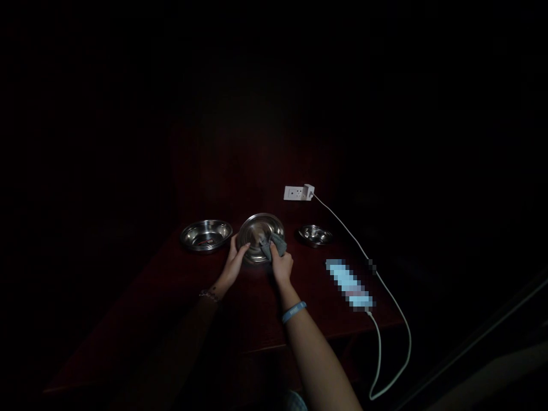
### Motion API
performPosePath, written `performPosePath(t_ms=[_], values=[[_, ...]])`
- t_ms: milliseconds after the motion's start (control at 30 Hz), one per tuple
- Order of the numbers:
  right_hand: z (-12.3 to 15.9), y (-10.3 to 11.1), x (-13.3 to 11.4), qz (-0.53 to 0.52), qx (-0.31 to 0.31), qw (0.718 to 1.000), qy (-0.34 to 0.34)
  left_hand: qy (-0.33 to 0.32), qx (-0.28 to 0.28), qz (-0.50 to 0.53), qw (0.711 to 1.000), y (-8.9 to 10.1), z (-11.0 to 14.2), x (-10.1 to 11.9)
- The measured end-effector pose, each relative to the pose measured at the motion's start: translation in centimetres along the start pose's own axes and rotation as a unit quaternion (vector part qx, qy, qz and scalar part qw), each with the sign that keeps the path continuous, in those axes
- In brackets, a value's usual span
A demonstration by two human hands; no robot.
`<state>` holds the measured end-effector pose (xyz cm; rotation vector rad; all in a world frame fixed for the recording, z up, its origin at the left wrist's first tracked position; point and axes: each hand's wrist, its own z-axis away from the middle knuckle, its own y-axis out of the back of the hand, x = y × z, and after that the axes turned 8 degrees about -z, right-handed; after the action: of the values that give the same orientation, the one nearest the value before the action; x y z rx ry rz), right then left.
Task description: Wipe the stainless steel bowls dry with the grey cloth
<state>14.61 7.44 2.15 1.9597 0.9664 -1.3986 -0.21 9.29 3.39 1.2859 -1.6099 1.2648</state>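
Observation:
My left hand (234, 260) grips the left rim of a shiny steel plate (252, 231), its thumb over the inner side. The plate is tilted up, with its inside facing me. In my right hand (281, 264) is a bunched grey cloth (278, 244), pressed against the plate's inner right side. The cloth and my fingers cover that part of the plate. A wider steel bowl (205, 234) sits on the dark red table (265, 314) to the left. On the right lies a smaller steel bowl (315, 235).
A lit, blurred-out phone (349, 283) lies at the right of the table, joined to a white cable (409, 337) that loops past the edge. A charger (308, 192) is plugged into the white wall socket (293, 193) behind. Surroundings are very dark.

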Motion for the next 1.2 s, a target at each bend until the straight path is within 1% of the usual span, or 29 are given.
performPosePath(t_ms=[100,233,300,433,500,567,700,767,833,900,1067,1200], values=[[0.0,-0.2,0.0,0.005,0.007,0.998,-0.06,-0.002,-0.036,-0.007,0.999,-0.7,0.4,-0.8],[0.0,-0.7,0.4,-0.047,-0.019,0.996,-0.071,-0.02,-0.066,-0.045,0.997,-1.3,0.5,-2.6],[0.1,-0.9,0.6,-0.064,-0.028,0.995,-0.078,-0.026,-0.061,-0.066,0.996,-1.3,0.1,-3.5],[0.1,-0.9,0.8,-0.069,-0.04,0.992,-0.095,-0.035,-0.088,-0.113,0.989,-1.1,-0.7,-4.5],[0.1,-0.7,0.5,-0.064,-0.041,0.993,-0.091,-0.039,-0.068,-0.108,0.991,-1.0,-0.9,-4.3],[0.1,-0.6,0.2,-0.054,-0.042,0.995,-0.076,-0.045,-0.032,-0.086,0.995,-0.8,-1.1,-3.7],[0.3,-0.3,-0.9,-0.011,-0.043,0.998,-0.033,-0.048,0.036,-0.061,0.996,-0.2,-1.1,-2.0],[0.5,-0.2,-1.3,0.014,-0.049,0.999,-0.015,-0.066,0.068,-0.062,0.994,0.2,-1.0,-1.1],[0.7,-0.1,-1.7,0.038,-0.055,0.998,-0.003,-0.084,0.073,-0.073,0.991,0.5,-0.9,-0.4],[0.9,-0.1,-2.1,0.064,-0.05,0.997,-0.002,-0.087,0.072,-0.079,0.99,0.7,-0.8,0.1],[1.2,0.1,-2.5,0.126,-0.02,0.992,-0.018,-0.038,0.07,-0.053,0.995,0.6,-0.7,-0.1],[1.2,0.1,-2.3,0.128,-0.014,0.991,-0.02,-0.007,0.053,-0.025,0.998,0.5,-0.6,-0.9]])
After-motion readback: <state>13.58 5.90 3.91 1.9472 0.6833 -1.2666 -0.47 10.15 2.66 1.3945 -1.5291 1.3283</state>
